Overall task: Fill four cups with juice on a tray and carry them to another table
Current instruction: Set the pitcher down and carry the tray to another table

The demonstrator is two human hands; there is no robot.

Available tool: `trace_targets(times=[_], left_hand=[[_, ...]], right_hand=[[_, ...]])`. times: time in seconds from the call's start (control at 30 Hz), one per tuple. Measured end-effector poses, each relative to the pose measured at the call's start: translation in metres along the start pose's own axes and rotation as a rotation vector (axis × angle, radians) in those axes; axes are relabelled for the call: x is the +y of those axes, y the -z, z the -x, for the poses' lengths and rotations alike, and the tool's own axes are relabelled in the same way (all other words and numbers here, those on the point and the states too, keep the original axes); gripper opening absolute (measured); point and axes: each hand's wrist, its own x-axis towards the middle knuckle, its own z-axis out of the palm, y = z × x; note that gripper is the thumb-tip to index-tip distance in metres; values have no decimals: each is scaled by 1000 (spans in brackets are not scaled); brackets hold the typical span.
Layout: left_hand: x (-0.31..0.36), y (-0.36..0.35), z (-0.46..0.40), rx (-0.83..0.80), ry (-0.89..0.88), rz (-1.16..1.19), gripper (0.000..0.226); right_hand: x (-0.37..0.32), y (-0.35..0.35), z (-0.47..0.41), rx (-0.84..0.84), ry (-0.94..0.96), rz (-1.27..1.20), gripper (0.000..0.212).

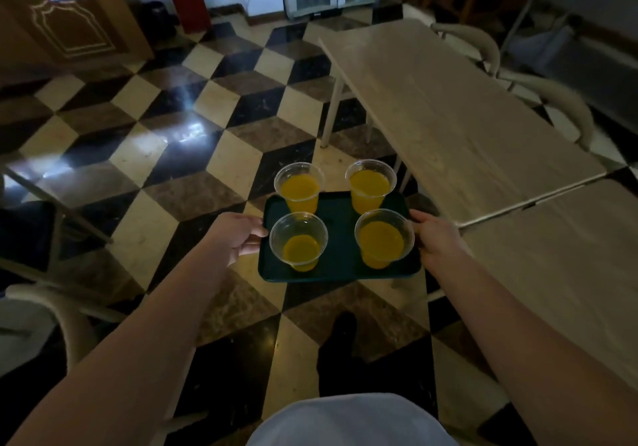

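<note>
Head view: tray (340,266) with four cups between left hand (238,235) and right hand (436,238), both gripping edges.

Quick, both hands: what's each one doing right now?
Left hand: closed on the left edge of the green tray.
Right hand: closed on the tray's right edge.

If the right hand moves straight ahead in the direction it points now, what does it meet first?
The right hand grips the tray edge and points forward, slightly left. Straight on, it would likely meet the near right cup first, which stands just beside its fingers, though depth is uncertain.
</note>
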Motion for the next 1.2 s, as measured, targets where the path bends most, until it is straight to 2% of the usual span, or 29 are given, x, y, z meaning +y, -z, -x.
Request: trace_targets(times=[0.1, 0.27, 0.37, 0.8, 0.97, 1.2], left_hand=[[34, -16, -40, 0, -9, -9, 30], [101, -48, -96, -26, -18, -52, 28], [140, -70, -129, -42, -48, -56, 25], [255, -165, -249, -129, -17, -132, 25], [305, -194, -304, -223, -21, -196, 24], [404, -235, -395, -323, -72, -299, 20]], right_hand=[[-26, -10, -37, 9, 27, -18, 38], [-72, -22, -104, 43, 15, -44, 29], [-101, -26, -139, 60, 8, -69, 31], [-192, -29, -235, 205, 28, -125, 33], [-217, -38, -277, 267, -27, -175, 38], [-275, -79, -327, 430, -40, -238, 30]])
